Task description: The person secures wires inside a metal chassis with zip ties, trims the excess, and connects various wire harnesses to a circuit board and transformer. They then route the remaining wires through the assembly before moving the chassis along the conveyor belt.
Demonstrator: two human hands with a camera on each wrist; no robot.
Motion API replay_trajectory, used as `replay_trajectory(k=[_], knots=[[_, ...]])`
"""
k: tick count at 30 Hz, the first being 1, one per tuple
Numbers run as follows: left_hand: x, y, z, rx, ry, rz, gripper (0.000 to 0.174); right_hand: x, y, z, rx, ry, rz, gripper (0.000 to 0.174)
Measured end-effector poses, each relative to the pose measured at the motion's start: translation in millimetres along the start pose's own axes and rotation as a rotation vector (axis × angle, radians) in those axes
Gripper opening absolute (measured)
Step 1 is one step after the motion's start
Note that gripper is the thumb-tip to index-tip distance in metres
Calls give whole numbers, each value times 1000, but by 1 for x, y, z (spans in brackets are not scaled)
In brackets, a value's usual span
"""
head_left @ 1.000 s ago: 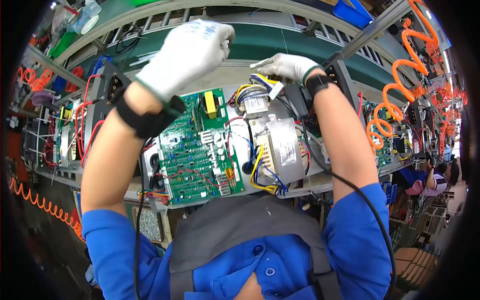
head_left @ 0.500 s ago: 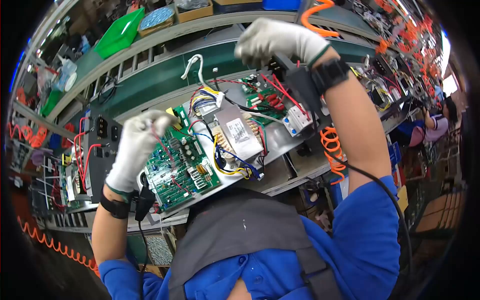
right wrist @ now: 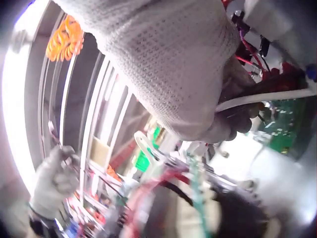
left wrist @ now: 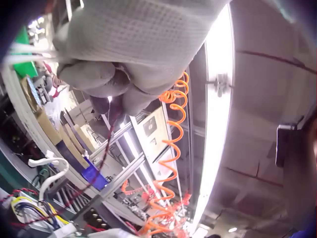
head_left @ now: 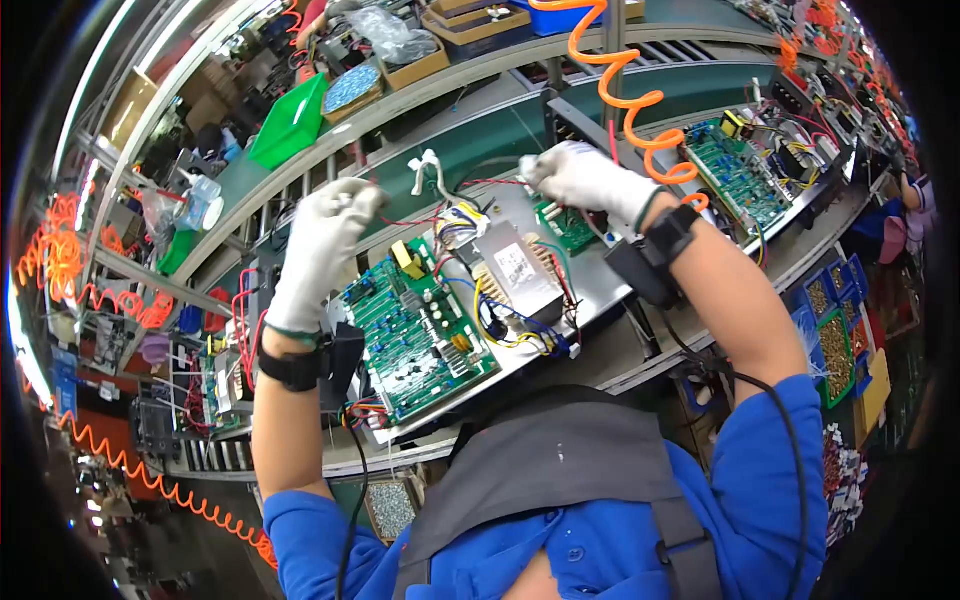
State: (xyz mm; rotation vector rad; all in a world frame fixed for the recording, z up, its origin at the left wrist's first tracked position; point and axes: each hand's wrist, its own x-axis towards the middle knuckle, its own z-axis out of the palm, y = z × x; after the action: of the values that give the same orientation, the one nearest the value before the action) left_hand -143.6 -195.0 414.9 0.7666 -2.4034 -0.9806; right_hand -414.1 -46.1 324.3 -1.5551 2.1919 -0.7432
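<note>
Sorting out loose wiring seems the step in hand. Head view: the circuit board [head_left: 415, 345] lies below the left hand [head_left: 325, 245], well apart from the right hand [head_left: 592, 180]. Left wrist: fingers pinch a dark red wire [left wrist: 106, 151] trailing beneath them. Right wrist: fingers curl by a white cable [right wrist: 267, 98]; whether gripped, I cannot tell. Next probably calls for guiding the wire gently.

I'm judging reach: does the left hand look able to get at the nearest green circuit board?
Probably yes: the left hand is near the green circuit board, whose top looks largely uncovered, though that hand pinches a red wire.
</note>
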Motion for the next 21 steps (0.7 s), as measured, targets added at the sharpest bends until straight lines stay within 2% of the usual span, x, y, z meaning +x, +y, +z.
replay_trajectory(k=[1, 2, 3, 4, 6, 7, 8, 10, 12, 14, 16, 17, 18, 19, 20, 21], knots=[[5, -8, 5, 50, -93, 93, 27, -4, 3, -2, 46, 21, 7, 26], [8, -10, 3, 150, -355, 5, 27, -8, 6, -5, 85, 41, 19, 27], [9, -16, 11, 158, -466, 7, 27, -19, 1, -7, 93, 58, -47, 23], [12, -27, 24, 164, -578, 11, 28, -30, -3, -7, 261, 44, -119, 15], [24, -57, 52, 122, -675, 5, 28, -71, -29, -6, 218, 206, -33, 8], [26, -65, 67, 54, -653, 7, 29, -87, -18, 7, 173, 275, -196, 13], [26, -52, 74, -27, -652, -127, 27, -104, -4, 17, 128, 344, -359, 20], [40, -65, 93, -178, -575, -46, 26, -147, -17, 13, -27, 216, -365, 21], [57, -73, 105, -204, -556, -89, 26, -177, 4, 37, -171, 198, -435, 21], [61, -56, 103, -214, -547, -169, 25, -200, 11, 48, -358, -70, -374, 24], [73, -63, 102, -293, -528, -202, 25, -215, 32, 77, -395, -162, -254, 33], [83, -83, 110, -369, -452, 31, 25, -218, 41, 86, -408, -154, -249, 40], [88, -86, 108, -392, -430, 54, 28, -219, 49, 92, -422, -146, -247, 47], [88, -78, 103, -380, -433, -59, 31, -222, 59, 94, -428, -141, -242, 47], [88, -71, 97, -367, -431, -175, 33, -224, 70, 95, -317, -340, -122, 55], [89, -71, 98, -368, -430, -173, 33, -228, 78, 92, -199, -541, -2, 62]])
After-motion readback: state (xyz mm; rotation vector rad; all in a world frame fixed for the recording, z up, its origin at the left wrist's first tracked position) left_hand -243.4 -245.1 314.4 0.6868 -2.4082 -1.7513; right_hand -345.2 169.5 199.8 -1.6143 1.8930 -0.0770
